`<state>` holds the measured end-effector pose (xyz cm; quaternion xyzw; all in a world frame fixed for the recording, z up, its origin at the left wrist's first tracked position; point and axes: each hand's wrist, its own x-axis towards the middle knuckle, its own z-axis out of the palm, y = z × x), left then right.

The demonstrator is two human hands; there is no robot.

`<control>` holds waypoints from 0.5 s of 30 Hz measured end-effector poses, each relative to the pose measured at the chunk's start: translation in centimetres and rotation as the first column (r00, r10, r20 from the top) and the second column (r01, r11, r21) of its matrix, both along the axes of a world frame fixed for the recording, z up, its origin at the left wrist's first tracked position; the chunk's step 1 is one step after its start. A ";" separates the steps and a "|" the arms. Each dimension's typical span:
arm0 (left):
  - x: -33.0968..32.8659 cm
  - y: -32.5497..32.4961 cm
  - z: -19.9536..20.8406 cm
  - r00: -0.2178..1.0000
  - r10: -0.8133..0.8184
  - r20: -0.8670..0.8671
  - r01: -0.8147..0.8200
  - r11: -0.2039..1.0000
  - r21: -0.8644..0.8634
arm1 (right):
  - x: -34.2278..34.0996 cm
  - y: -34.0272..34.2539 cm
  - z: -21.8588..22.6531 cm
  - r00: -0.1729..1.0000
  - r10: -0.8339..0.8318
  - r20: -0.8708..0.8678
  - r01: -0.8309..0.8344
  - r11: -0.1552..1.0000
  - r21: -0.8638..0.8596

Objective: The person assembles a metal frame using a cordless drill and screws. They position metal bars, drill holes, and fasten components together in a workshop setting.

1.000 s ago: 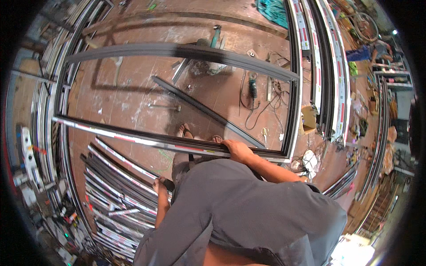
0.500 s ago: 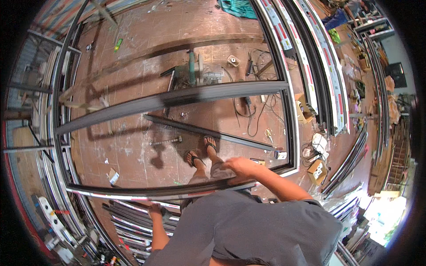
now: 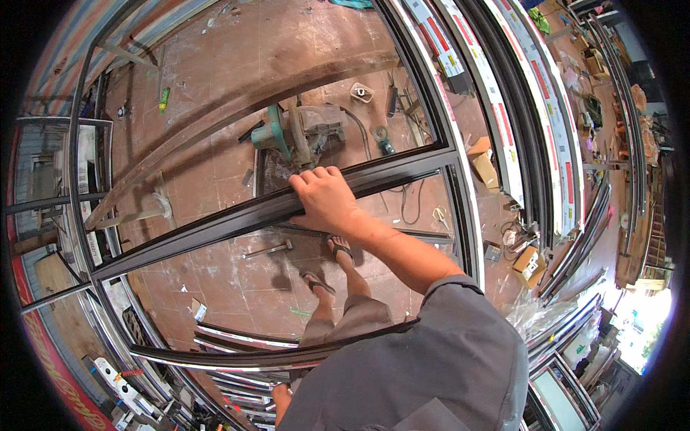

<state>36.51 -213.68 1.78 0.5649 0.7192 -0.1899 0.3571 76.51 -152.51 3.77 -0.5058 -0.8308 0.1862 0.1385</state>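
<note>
A large dark metal window frame (image 3: 460,215) with white strips on its outer side spans the view in front of me. Its dark crossbar (image 3: 208,237) runs from the left side to the right side. My right hand (image 3: 323,197) is closed around this bar, right of its middle, with the fingers curled over the far edge. Low in the view, my left hand (image 3: 282,397) shows only in part beside my shirt, near the frame's near rail (image 3: 244,359). Its fingers are mostly hidden.
Through the frame, a green cut-off saw (image 3: 277,133), a hammer (image 3: 269,248) and scissors (image 3: 440,217) lie on the tiled floor. A wooden beam (image 3: 237,108) crosses beyond the crossbar. Long wrapped profiles (image 3: 503,108) are stacked at the right. Cardboard boxes (image 3: 528,266) stand near them.
My right hand has gone from the near rail to the crossbar and closed on it. My left hand shows lower and less. The view has shifted and turned.
</note>
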 end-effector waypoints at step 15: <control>1.1 1.5 2.7 0.991 -0.128 0.044 0.133 0.982 -0.138 | -1.3 1.4 0.6 0.994 -0.083 -0.069 0.084 0.996 0.020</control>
